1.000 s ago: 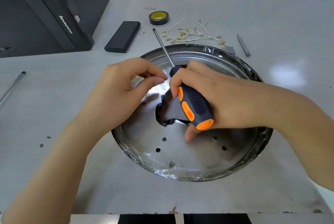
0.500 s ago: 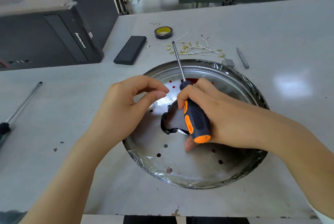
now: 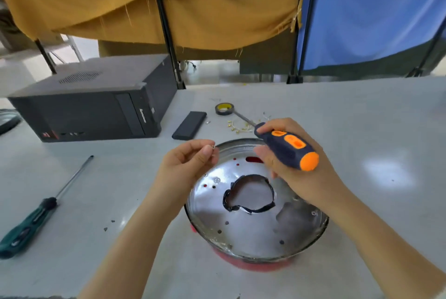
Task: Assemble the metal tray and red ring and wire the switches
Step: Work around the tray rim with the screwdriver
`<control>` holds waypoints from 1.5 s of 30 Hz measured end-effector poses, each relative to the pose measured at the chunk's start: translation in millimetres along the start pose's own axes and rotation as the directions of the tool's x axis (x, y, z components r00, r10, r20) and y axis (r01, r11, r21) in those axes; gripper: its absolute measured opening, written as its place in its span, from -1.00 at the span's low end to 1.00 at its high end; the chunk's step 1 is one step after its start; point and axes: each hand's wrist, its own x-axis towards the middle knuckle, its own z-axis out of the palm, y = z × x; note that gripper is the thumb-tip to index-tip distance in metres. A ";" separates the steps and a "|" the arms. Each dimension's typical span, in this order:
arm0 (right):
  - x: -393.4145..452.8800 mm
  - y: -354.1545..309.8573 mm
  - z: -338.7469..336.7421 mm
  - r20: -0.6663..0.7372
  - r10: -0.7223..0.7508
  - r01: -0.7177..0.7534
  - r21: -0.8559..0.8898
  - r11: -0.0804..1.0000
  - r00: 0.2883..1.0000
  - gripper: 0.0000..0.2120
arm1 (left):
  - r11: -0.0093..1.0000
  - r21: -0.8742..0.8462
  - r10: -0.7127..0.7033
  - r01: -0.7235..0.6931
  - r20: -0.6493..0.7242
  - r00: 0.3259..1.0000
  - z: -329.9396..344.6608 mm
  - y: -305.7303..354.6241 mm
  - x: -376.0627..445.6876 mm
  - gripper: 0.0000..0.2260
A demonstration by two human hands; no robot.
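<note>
The round metal tray [image 3: 243,236] sits on the grey table, with a taped-edged hole in its middle and several small holes. The red ring [image 3: 255,263] shows beneath its near rim. My left hand [image 3: 188,165] hovers over the tray's far left edge and pinches a small screw [image 3: 213,146] between thumb and fingertips. My right hand [image 3: 296,168] is raised above the tray's right side and grips a blue and orange screwdriver [image 3: 287,146], its shaft pointing away to the upper left. Wires with brass terminals [image 3: 237,127] lie beyond the tray.
A green-handled screwdriver [image 3: 36,214] lies at the left. A black computer case [image 3: 96,103] stands at the back left, with a flat black box [image 3: 189,124] and a roll of tape [image 3: 225,108] beside it. Yellow and blue curtains hang behind the table.
Both hands have lifted off the tray's middle. The left hand now holds a small screw up, the screwdriver has swung up and right, and my view has tilted up towards the curtains.
</note>
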 end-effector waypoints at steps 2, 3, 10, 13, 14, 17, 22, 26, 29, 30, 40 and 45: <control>2.4 -8.7 -1.3 -0.083 0.018 -0.009 0.099 0.995 0.996 -0.76 | 0.995 -0.087 -0.046 0.044 -0.021 0.999 -2.8 1.5 0.8 -0.83; 3.8 -13.4 -1.4 -0.108 0.031 -0.015 0.142 0.990 0.994 -0.78 | 0.992 -0.111 -0.061 0.057 -0.032 0.998 -4.5 2.7 1.4 -0.81; 3.9 -43.2 3.9 -0.150 0.027 0.020 0.302 0.953 0.988 -0.95 | 0.983 -0.182 -0.023 -0.001 -0.132 0.991 -25.4 1.1 6.2 -0.89; 0.4 -50.9 6.1 -0.143 0.021 0.024 0.307 0.951 0.990 -0.93 | 0.984 -0.180 -0.028 -0.002 -0.165 0.986 -33.2 -2.8 6.2 -0.88; -0.8 -52.7 6.8 -0.135 0.018 0.026 0.312 0.950 0.991 -0.92 | 0.983 -0.183 -0.029 -0.003 -0.172 0.985 -34.5 -4.1 6.0 -0.88; -3.9 -56.4 8.3 -0.110 0.023 0.015 0.326 0.945 0.994 -0.91 | 0.980 -0.200 -0.032 -0.003 -0.171 0.985 -36.3 -7.3 5.2 -0.88; -7.3 -57.4 7.5 -0.101 0.020 0.015 0.334 0.943 0.995 -0.91 | 0.977 -0.211 -0.034 0.000 -0.159 0.987 -35.9 -10.5 6.3 -0.88; -8.7 -53.9 5.3 -0.108 0.029 0.009 0.337 0.941 0.994 -0.87 | 0.981 -0.195 -0.035 0.006 -0.150 0.988 -33.4 -13.8 8.2 -0.88; -9.0 -51.0 3.5 -0.113 0.029 0.009 0.323 0.946 0.993 -0.88 | 0.978 -0.207 -0.041 0.012 -0.137 0.990 -30.4 -16.2 9.4 -0.88; -9.1 -50.3 3.0 -0.114 0.031 0.007 0.320 0.947 0.993 -0.88 | 0.977 -0.211 -0.041 0.012 -0.134 0.990 -29.3 -16.5 9.6 -0.88; -10.3 -45.1 2.4 -0.146 0.015 0.034 0.332 0.943 0.989 -0.91 | 0.976 -0.217 -0.042 0.008 -0.153 0.987 -25.9 -15.6 11.6 -0.87; -8.4 -43.4 -0.3 -0.149 0.022 0.033 0.356 0.934 0.989 -0.87 | 0.977 -0.213 -0.032 0.003 -0.134 0.990 -28.0 -16.7 11.3 -0.87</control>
